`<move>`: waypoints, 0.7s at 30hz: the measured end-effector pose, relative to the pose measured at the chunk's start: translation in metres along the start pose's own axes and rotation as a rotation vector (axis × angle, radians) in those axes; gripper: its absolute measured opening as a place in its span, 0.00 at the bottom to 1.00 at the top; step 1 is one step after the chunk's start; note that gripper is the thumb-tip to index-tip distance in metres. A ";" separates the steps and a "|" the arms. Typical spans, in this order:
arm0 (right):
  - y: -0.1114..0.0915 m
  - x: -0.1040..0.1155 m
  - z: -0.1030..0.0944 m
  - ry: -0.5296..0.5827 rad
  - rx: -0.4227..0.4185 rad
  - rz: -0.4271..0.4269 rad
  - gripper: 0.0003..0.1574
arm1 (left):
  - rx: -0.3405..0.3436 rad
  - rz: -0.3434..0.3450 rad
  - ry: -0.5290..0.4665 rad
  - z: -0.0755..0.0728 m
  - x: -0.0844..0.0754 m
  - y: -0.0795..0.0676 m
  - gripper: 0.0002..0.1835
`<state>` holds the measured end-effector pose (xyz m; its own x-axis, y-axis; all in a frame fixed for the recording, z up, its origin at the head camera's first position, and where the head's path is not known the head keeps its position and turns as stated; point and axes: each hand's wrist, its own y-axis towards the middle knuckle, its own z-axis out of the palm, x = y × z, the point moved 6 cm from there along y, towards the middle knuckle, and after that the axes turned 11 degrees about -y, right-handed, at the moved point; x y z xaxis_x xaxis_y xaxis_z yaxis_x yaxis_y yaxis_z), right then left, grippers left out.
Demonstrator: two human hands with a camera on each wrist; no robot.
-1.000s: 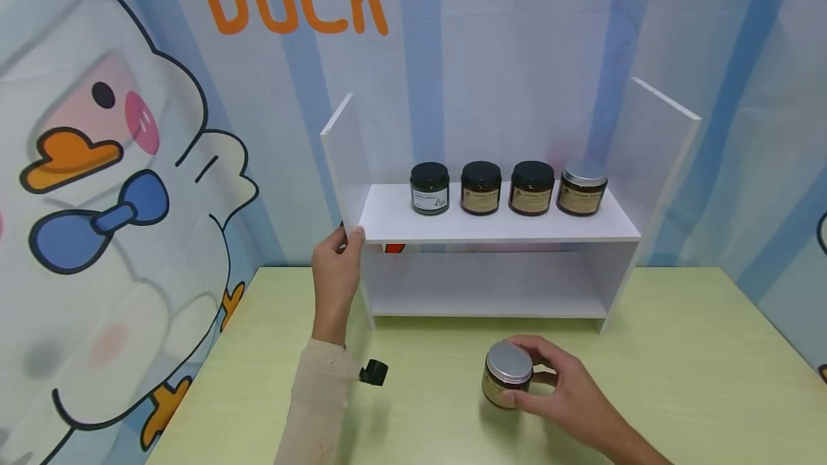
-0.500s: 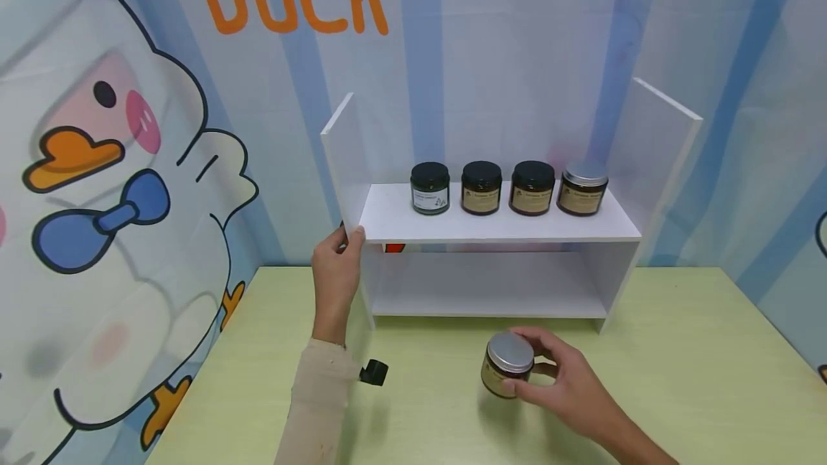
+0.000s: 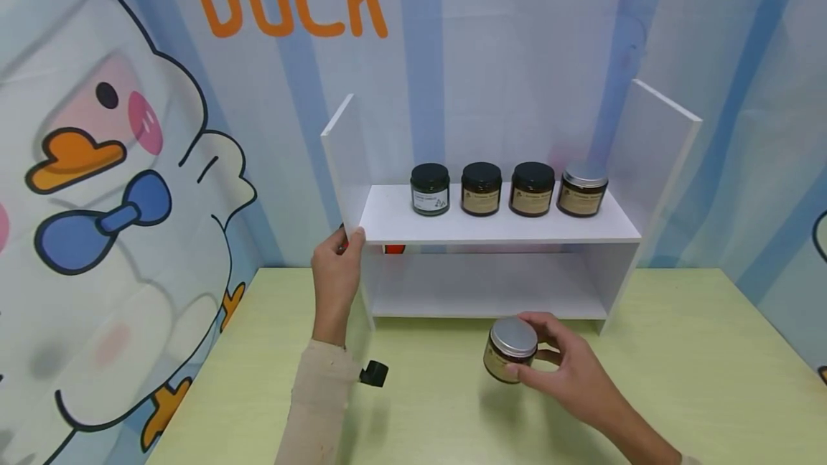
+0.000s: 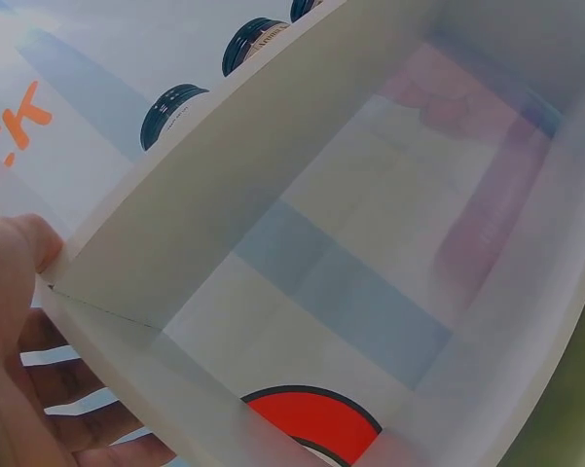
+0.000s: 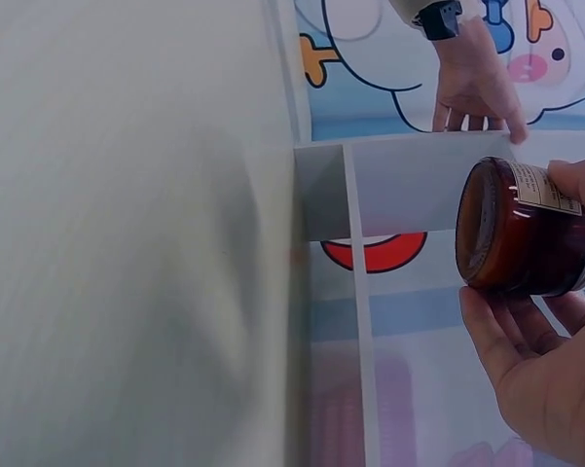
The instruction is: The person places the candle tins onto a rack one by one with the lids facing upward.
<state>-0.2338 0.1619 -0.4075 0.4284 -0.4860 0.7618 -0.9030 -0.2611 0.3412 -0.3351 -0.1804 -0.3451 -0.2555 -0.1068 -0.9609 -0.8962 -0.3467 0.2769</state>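
My right hand (image 3: 568,372) grips an amber glass jar (image 3: 501,363) with a silver lid and a tan label, fingers and thumb round its sides. It is held off the table, in front of the white shelf (image 3: 497,241); a shadow lies below it. In the right wrist view the jar's (image 5: 526,229) glass base faces left. With my left hand (image 3: 337,271) I hold the shelf's left side at the level of the upper board. The left wrist view has the thumb at the front edge and the fingers (image 4: 68,379) spread along the outside of the panel.
Several dark jars stand in a row on the upper board: a white-labelled jar (image 3: 430,189), black-lidded tan-labelled ones (image 3: 481,189), and a silver-lidded jar (image 3: 582,191) at the right. The lower board (image 3: 484,285) is bare. A pale green table (image 3: 698,364) carries the shelf; a duck-print cloth (image 3: 517,34) hangs behind.
My right hand has lifted the jar up from near the table and forward toward the shelf. My left hand stays on the shelf's side, and the row of jars has not moved.
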 end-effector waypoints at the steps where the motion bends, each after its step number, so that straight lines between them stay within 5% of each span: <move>1: 0.001 0.001 -0.001 -0.004 -0.004 -0.003 0.36 | 0.000 0.000 0.000 0.000 0.000 0.000 0.27; 21: 0.025 0.014 -0.024 -0.035 -0.053 0.011 0.37 | 0.012 0.007 -0.022 0.001 0.004 0.002 0.27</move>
<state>-0.2508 0.1687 -0.3748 0.4185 -0.5178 0.7461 -0.9077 -0.2117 0.3622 -0.3387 -0.1802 -0.3480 -0.2696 -0.0882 -0.9589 -0.8986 -0.3351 0.2834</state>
